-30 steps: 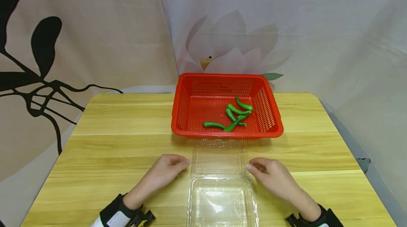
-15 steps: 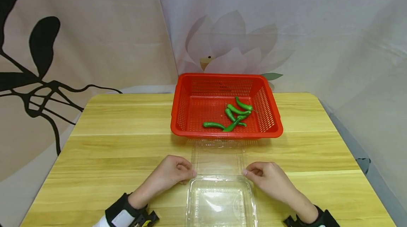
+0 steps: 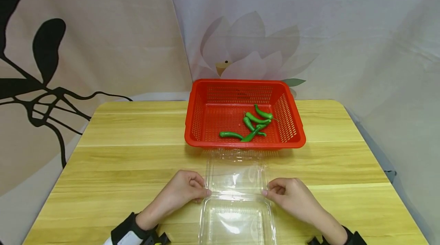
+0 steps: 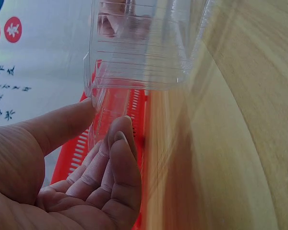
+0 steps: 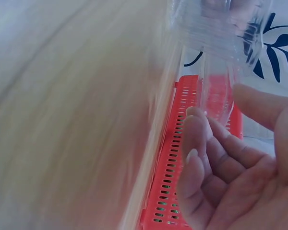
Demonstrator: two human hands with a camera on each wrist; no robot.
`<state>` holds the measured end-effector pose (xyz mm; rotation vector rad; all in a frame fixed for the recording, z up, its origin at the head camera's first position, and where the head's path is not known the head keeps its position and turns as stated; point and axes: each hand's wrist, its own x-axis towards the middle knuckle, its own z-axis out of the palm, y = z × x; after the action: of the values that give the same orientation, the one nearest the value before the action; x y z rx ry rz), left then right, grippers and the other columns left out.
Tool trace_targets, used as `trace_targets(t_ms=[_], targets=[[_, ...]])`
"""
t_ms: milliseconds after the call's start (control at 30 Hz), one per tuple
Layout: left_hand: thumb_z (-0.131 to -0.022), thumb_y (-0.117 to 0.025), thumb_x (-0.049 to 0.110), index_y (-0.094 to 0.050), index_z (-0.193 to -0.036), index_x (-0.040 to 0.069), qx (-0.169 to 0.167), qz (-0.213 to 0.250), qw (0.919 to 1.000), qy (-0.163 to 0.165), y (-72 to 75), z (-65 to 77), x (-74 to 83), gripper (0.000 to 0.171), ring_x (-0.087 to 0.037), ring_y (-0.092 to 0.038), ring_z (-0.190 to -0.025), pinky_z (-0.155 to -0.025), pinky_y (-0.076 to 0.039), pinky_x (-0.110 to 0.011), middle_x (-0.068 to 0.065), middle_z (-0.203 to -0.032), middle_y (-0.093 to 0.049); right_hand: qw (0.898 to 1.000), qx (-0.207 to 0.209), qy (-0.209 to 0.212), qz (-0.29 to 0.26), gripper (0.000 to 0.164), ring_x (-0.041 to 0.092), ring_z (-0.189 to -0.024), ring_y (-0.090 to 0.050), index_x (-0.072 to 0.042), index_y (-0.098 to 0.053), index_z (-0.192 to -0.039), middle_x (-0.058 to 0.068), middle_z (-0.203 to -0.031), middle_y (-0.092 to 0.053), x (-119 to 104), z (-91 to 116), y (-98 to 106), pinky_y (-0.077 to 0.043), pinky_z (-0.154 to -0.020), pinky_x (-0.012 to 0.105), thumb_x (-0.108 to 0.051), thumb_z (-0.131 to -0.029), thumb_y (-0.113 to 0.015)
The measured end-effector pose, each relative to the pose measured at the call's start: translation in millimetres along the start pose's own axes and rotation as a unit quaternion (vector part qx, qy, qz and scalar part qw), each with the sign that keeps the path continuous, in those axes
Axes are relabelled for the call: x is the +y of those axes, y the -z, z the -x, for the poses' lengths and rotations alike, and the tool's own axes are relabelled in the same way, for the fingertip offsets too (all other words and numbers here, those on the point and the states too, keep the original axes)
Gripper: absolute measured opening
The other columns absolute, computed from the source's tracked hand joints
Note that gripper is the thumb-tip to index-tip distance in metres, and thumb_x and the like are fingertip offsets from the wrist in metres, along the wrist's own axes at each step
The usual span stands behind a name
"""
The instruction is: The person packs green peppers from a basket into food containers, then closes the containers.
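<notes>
A clear plastic clamshell container lies unfolded on the table in the head view, its base [image 3: 237, 222] at the near side and its lid [image 3: 237, 174] beyond. At the left end of the fold between them, my left hand [image 3: 187, 188] pinches the edge with thumb and curled fingers. My right hand [image 3: 288, 193] pinches the opposite end the same way. In the left wrist view the thumb [image 4: 62, 125] touches a corner of the container [image 4: 139, 57]. The right wrist view shows the right thumb [image 5: 259, 103] close to the container's blurred edge; exact contact there is unclear.
Behind the lid stands a red perforated basket [image 3: 213, 145] holding several green chili peppers [image 3: 256, 119]. The wooden table [image 3: 137, 142] extends to both sides. A printed curtain [image 3: 120, 39] hangs behind it.
Both hands have come in to the container's sides and slid slightly toward the near edge. The lid now shows new glare and seems slightly raised. Basket and peppers stay put.
</notes>
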<state>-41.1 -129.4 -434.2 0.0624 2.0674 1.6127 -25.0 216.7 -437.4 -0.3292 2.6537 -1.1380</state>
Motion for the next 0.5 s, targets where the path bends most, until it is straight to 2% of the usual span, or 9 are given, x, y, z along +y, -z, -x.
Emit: trace_targets(t_ms=[133, 500], targets=[[-0.084, -0.087, 0.008, -0.068, -0.087, 0.001, -0.002, 0.0, 1.0, -0.002, -0.8, 1.3, -0.4, 0.021, -0.016, -0.064, -0.064, -0.058, -0.056, -0.025, -0.005, -0.069, -0.07, 1.0, -0.002, 0.005, -0.008, 0.025, 0.001, -0.07, -0.061, -0.014, -0.076, -0.09, -0.015, -0.077, -0.067, -1.3, 2.0, 0.4, -0.057, -0.063, 0.022, -0.039, -0.092, -0.082], [-0.083, -0.088, 0.009, -0.067, -0.083, 0.003, -0.012, -0.011, 0.9998, -0.008, -1.3, 8.1, 1.9, 0.022, -0.016, -0.062, -0.064, -0.056, -0.05, -0.022, -0.004, -0.065, -0.066, 1.0, -0.012, 0.017, -0.013, 0.02, 0.002, -0.067, -0.061, -0.021, -0.073, -0.085, -0.017, -0.074, -0.065, -3.0, 6.9, 1.7, -0.055, -0.058, 0.023, -0.037, -0.091, -0.083]])
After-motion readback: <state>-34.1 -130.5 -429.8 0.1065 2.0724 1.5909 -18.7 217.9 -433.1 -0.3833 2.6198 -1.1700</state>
